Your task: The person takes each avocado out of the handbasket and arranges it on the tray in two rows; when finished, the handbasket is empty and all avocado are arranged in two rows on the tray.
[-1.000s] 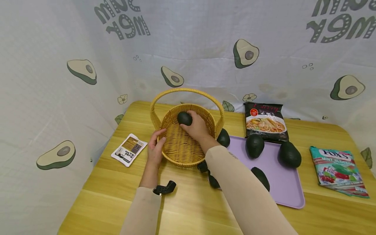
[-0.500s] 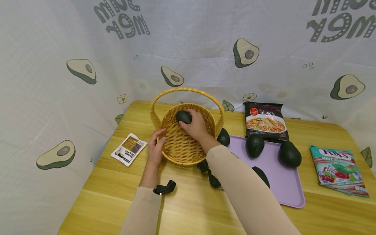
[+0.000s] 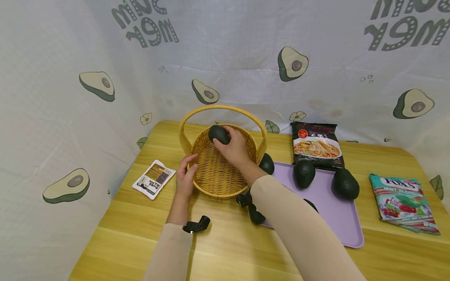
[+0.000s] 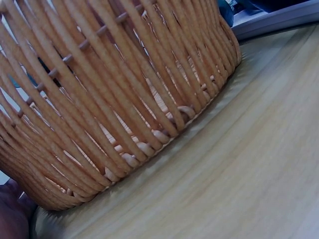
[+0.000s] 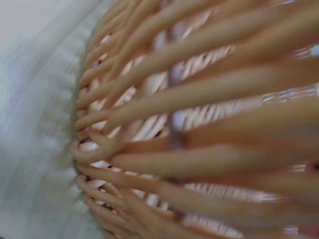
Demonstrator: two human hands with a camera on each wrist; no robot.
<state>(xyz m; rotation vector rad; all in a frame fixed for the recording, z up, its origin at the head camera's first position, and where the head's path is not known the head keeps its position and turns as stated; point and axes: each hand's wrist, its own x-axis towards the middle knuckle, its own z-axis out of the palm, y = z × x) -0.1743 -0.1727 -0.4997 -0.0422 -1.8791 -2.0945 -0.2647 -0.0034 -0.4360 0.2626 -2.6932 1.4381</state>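
A yellow wicker basket (image 3: 211,191) with a tall hoop handle stands on the wooden table. My right hand (image 3: 234,150) reaches into it and grips a dark green avocado (image 3: 218,134) against the far inner wall, near the rim. On the basket's near left rim my left hand (image 3: 185,176) holds on, thumb over the edge and fingers outside. The left wrist view shows the basket's outer wall (image 4: 114,89) close up, with a bit of my hand (image 4: 10,214) in the bottom left corner. Only blurred weave (image 5: 199,124) fills the right wrist view.
A purple tray (image 3: 337,222) right of the basket carries avocados (image 3: 304,173) (image 3: 345,184); another avocado (image 3: 267,164) lies by the basket. A noodle packet (image 3: 317,145) sits behind the tray, a candy bag (image 3: 402,203) at the far right, a small sachet (image 3: 154,178) at the left.
My right hand has carried the avocado slightly up and farther back toward the basket's far rim. The left hand and the basket have stayed put.
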